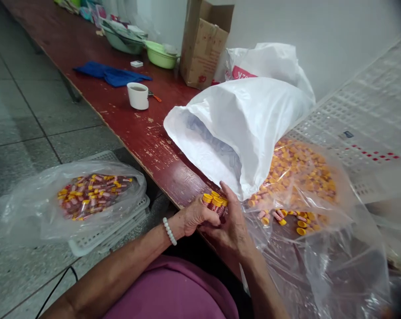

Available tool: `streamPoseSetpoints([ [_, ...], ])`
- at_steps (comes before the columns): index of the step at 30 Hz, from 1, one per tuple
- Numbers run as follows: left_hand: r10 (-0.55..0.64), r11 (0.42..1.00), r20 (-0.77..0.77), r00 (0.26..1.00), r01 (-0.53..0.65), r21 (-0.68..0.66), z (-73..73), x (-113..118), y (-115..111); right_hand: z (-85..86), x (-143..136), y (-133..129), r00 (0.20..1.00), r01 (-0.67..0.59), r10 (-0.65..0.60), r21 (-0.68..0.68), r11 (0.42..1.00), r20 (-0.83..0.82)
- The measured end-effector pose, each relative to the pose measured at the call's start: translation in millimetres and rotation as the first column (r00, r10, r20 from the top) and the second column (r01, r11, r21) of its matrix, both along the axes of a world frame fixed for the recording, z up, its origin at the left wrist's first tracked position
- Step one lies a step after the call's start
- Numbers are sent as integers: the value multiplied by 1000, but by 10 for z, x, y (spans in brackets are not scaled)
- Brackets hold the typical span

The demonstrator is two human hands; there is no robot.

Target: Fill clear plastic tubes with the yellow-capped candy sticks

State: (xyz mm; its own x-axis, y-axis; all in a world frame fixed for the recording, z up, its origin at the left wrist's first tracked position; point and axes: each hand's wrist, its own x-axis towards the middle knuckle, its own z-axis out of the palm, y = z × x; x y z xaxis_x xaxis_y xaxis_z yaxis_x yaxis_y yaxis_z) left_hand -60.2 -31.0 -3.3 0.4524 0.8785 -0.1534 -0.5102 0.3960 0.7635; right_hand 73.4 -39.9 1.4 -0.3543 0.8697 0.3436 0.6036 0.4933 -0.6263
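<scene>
Several small tubes with yellow caps (215, 202) stand upright in a bunch between my two hands at the table's edge. My left hand (195, 216), with a white bead bracelet on its wrist, is wrapped round them from the left. From the right, my right hand (232, 223) cups the same bunch, its index finger raised beside the caps. Just beyond my hands lies an open white sack (253, 110) with clear pieces inside. On the right, a clear plastic bag (296, 177) holds a heap of orange-yellow caps and pink pieces.
At lower left, a plastic bag of capped tubes (92, 195) rests on white crates (87, 246). Along the red table (144, 141) are a white cup (138, 96), blue cloth (112, 74), green basins (160, 55) and a cardboard box (203, 53). A white perforated crate (360, 115) leans at right.
</scene>
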Motion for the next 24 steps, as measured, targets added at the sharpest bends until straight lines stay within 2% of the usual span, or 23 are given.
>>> streamPoseSetpoints([
  [4, 62, 998, 23, 998, -62, -13, -68, -128, -13, 36, -158, 104, 982, -106, 78, 158, 982, 174],
  [8, 100, 994, 72, 992, -96, -60, -177, -342, -35, -61, -427, 220, 959, -192, 152, 155, 969, 240],
  [11, 213, 975, 57, 975, -208, -79, -317, -657, -75, -201, -670, 268, 932, -303, 269, 113, 946, 244],
  [13, 308, 945, 26, 951, -302, -122, -449, -985, -112, -279, -781, 277, 925, -335, 311, 79, 939, 220],
  [15, 454, 858, -54, 890, -452, -244, -630, -1413, -140, -341, -816, 291, 933, -315, 298, 56, 948, 200],
  [16, 550, 758, -143, 823, -564, -329, -740, -1656, -148, -369, -809, 303, 940, -294, 279, 53, 954, 198],
  [17, 619, 627, -247, 745, -659, -415, -861, -1905, -152, -396, -791, 317, 945, -275, 260, 54, 960, 200],
  [18, 637, 556, -307, 707, -698, -451, -988, -2152, -156, -421, -767, 332, 947, -261, 244, 56, 964, 208],
  [21, 642, 415, -436, 631, -764, -494, -1326, -2760, -180, -485, -711, 364, 947, -250, 228, 70, 966, 225],
  [24, 623, 334, -522, 582, -802, -496, -1467, -3048, -236, -521, -707, 363, 947, -245, 218, 92, 965, 236],
])
